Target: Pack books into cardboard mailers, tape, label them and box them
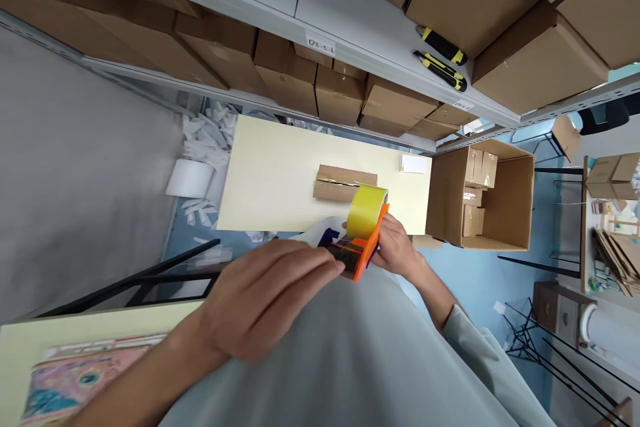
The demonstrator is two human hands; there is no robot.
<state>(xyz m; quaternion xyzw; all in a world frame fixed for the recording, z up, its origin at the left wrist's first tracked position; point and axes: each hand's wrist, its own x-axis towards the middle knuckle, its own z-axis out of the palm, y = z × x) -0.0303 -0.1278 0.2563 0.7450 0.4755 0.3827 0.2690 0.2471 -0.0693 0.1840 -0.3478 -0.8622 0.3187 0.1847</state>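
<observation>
An orange tape dispenser [369,248] with a roll of yellow tape [367,212] is held up in front of my body. My right hand [399,247] is closed round its far side, partly hidden behind it. My left hand [270,293] reaches over from the left, fingers pressed together and fingertips on the dispenser's dark front end. Its thumb is hidden. Beyond the dispenser, a small flat cardboard box [345,180] with a strip of shiny tape along its middle lies on the cream table [270,173].
A small white box [413,163] lies at the table's right end. A large open carton [505,207] holding small boxes stands to the right. Two utility knives [443,57] lie on the shelf [370,27] among cartons. A second table [100,317] is at lower left.
</observation>
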